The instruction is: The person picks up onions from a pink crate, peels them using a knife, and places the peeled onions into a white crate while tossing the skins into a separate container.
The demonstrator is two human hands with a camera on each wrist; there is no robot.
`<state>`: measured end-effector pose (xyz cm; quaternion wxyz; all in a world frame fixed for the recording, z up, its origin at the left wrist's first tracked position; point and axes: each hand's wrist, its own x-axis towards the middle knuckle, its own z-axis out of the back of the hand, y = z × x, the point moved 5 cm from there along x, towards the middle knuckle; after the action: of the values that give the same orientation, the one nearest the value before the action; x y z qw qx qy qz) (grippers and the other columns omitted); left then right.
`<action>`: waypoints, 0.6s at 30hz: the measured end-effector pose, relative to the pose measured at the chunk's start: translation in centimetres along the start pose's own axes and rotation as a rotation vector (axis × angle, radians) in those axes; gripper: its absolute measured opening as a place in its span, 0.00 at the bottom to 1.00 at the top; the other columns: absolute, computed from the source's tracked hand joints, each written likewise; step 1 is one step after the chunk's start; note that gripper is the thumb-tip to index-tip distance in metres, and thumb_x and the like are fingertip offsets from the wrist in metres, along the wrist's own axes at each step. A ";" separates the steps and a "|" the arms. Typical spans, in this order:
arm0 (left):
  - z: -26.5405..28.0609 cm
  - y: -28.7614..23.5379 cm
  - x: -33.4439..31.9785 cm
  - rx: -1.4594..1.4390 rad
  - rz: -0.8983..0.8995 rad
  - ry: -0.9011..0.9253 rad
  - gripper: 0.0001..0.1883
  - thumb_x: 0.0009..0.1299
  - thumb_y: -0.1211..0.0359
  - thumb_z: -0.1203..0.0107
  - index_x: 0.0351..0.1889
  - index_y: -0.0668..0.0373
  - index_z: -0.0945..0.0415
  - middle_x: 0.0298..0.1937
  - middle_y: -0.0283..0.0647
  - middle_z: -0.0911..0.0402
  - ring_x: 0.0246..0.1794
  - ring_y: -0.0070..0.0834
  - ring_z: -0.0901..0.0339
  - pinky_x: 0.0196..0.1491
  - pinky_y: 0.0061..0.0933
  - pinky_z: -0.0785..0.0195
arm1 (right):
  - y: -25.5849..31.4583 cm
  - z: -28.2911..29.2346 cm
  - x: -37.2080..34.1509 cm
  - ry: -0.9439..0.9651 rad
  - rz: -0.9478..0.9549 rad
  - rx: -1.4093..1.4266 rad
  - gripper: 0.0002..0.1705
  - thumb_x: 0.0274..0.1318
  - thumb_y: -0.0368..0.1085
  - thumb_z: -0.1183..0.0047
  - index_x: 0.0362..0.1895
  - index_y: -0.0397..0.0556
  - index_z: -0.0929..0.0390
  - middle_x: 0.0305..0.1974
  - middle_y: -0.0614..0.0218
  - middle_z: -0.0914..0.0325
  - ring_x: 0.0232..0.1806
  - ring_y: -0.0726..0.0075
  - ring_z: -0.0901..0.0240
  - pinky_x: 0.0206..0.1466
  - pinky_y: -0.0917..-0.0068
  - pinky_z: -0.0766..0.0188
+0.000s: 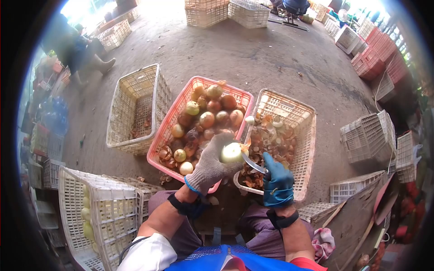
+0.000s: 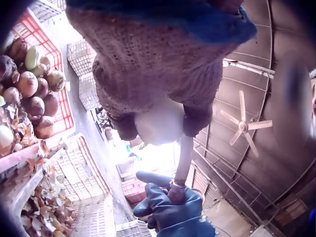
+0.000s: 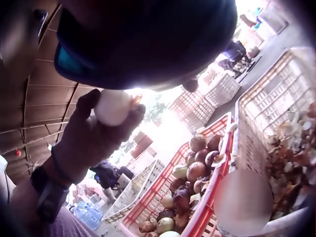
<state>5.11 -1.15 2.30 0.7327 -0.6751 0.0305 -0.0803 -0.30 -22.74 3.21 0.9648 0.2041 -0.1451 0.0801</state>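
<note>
My left hand (image 1: 212, 159), in a knitted glove, grips a pale peeled onion (image 1: 232, 153) over the near edge of the pink crate. A scrap of brown skin clings to the onion's right side. In my right hand (image 1: 277, 180), which wears a blue rubber glove, is a knife with a curved blade (image 1: 254, 163); its tip reaches the onion. From the left wrist view, the blade meets the onion (image 2: 160, 123) beside the gloved fingers. Unpeeled onions (image 1: 207, 119) fill much of the pink crate (image 1: 156, 135). The knife's handle is mostly hidden in the blue glove.
A cream crate (image 1: 307, 149) at right holds onion skins and trimmings (image 1: 271, 135). Left of the pink crate stands another pale crate (image 1: 135, 104) with a few skins inside. More crates (image 1: 99, 217) stand near left, and stacks line the right side. Other people sit farther back.
</note>
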 end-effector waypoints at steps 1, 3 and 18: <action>-0.1 0.2 -0.1 -0.045 0.033 0.029 0.41 0.57 0.64 0.21 0.68 0.61 0.31 0.60 0.42 0.21 0.59 0.29 0.23 0.64 0.33 0.28 | -0.1 -0.5 -0.1 -0.005 -0.012 -0.064 0.19 0.75 0.38 0.51 0.64 0.53 0.18 0.34 0.58 0.18 0.33 0.49 0.20 0.38 0.54 0.25; -0.5 0.6 -0.3 -0.135 0.099 0.091 0.45 0.55 0.67 0.20 0.70 0.63 0.33 0.62 0.41 0.22 0.62 0.26 0.24 0.67 0.31 0.29 | -1.8 -2.3 -0.6 0.075 -0.223 0.182 0.17 0.73 0.36 0.46 0.62 0.51 0.18 0.35 0.62 0.16 0.32 0.58 0.19 0.36 0.60 0.24; -1.2 -0.8 -0.9 -0.108 0.062 0.078 0.40 0.61 0.66 0.25 0.70 0.58 0.32 0.57 0.42 0.20 0.48 0.26 0.17 0.45 0.27 0.21 | 1.3 -0.2 1.2 0.179 -0.414 1.071 0.22 0.68 0.37 0.33 0.63 0.46 0.19 0.43 0.73 0.15 0.40 0.82 0.22 0.44 0.78 0.23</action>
<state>3.95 -2.28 2.96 0.6957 -0.7086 0.0841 -0.0821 0.58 -21.35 3.94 0.7311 0.6804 0.0408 -0.0311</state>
